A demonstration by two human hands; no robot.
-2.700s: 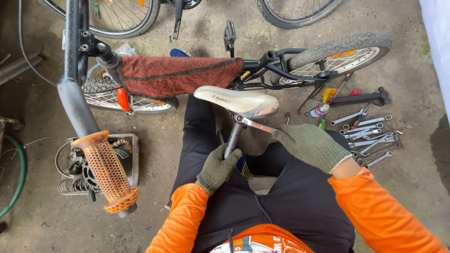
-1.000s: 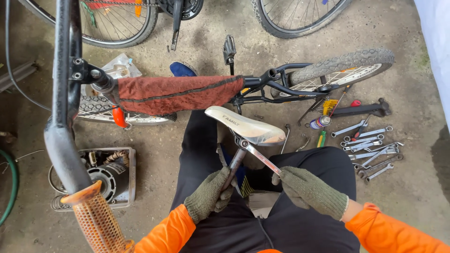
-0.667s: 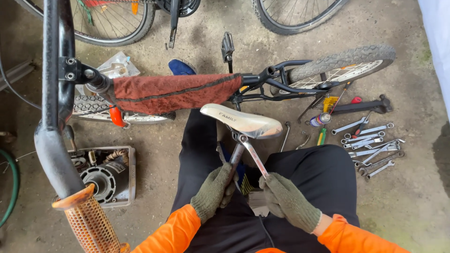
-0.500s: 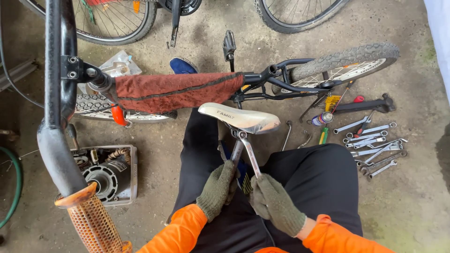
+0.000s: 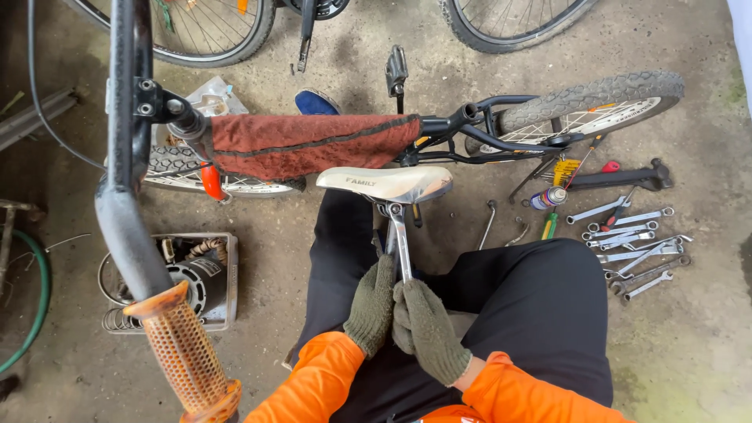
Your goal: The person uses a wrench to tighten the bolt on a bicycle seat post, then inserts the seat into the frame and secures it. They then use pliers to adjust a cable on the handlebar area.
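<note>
Both gloved hands together below the white saddle [image 5: 385,182]: left hand [image 5: 373,304] and right hand [image 5: 427,330] closed on the wrench [image 5: 400,249], whose shaft rises to the saddle clamp, fingers curled.

Olive-green knitted work gloves cover the left hand [image 5: 373,304] and the right hand [image 5: 427,329] (fuzzy, worn); bright orange sleeves [image 5: 313,384], black trousers [image 5: 533,313].
</note>
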